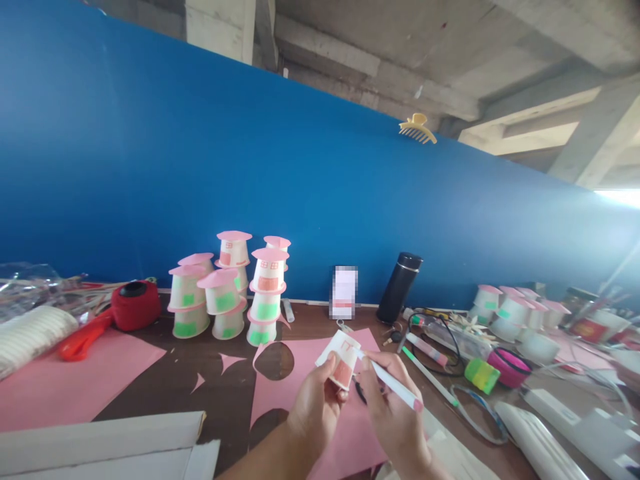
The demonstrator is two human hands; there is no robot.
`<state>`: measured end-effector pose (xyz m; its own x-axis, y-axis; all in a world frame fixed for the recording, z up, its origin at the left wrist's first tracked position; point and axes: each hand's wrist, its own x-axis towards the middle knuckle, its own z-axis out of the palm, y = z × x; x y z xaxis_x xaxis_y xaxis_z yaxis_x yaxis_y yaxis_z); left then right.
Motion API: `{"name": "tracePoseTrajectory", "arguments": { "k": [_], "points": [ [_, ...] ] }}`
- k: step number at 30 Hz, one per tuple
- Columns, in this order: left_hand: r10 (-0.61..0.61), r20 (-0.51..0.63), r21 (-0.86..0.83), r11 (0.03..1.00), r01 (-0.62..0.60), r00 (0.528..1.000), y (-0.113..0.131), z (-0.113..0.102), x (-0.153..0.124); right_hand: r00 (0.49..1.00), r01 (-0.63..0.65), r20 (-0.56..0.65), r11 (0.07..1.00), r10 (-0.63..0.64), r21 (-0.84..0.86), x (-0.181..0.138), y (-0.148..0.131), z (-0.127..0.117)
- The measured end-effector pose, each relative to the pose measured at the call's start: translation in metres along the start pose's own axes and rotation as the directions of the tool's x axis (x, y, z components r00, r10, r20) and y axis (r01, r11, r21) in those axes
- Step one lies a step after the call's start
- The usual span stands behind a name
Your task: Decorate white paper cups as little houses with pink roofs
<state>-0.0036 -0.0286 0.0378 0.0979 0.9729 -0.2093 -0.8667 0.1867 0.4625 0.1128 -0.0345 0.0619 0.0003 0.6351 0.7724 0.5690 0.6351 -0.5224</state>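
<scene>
My left hand (pixel 316 405) grips a small white paper cup (pixel 336 347), tilted, with a red-coloured block and red window lines drawn on its side. In my right hand (pixel 395 407) is a white marker pen (pixel 393 380) with a pinkish-red end, pinched between the fingers. Its tip is at the cup's side by the red lines; whether it touches I cannot tell. Beneath both hands lies a pink paper sheet (pixel 305 373) with round holes cut from it. Dark scissor handles partly show behind my right hand.
Stacked cup houses with pink paper roofs (pixel 267 287) stand at the back left, others (pixel 510 313) at the right. A red tape measure (pixel 135 305), black bottle (pixel 399 288), green-capped marker (pixel 430 377), pink tape roll (pixel 510 367) and power strip (pixel 580 420) lie around. A blue partition (pixel 300 167) rises behind.
</scene>
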Motion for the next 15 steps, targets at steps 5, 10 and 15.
{"name": "tracePoseTrajectory", "arguments": {
  "k": [5, 10, 15],
  "points": [
    [0.032, 0.031, 0.021, 0.999, -0.032, 0.999, -0.0016, -0.0016, 0.0001, 0.999, -0.007, 0.04, 1.0, 0.008, -0.016, -0.0011, 0.006, 0.0041],
    [0.042, 0.037, 0.028, 0.999, -0.043, 0.998, -0.0016, -0.0014, 0.0003, 0.998, -0.007, 0.062, 1.0, 0.008, -0.023, -0.0009, 0.0049, 0.0042],
    [0.034, 0.031, 0.046, 0.998, -0.035, 0.999, -0.0007, -0.0006, -0.001, 0.996, 0.03, 0.091, 0.999, -0.027, -0.024, -0.0003, 0.0018, 0.004]
  ]
}}
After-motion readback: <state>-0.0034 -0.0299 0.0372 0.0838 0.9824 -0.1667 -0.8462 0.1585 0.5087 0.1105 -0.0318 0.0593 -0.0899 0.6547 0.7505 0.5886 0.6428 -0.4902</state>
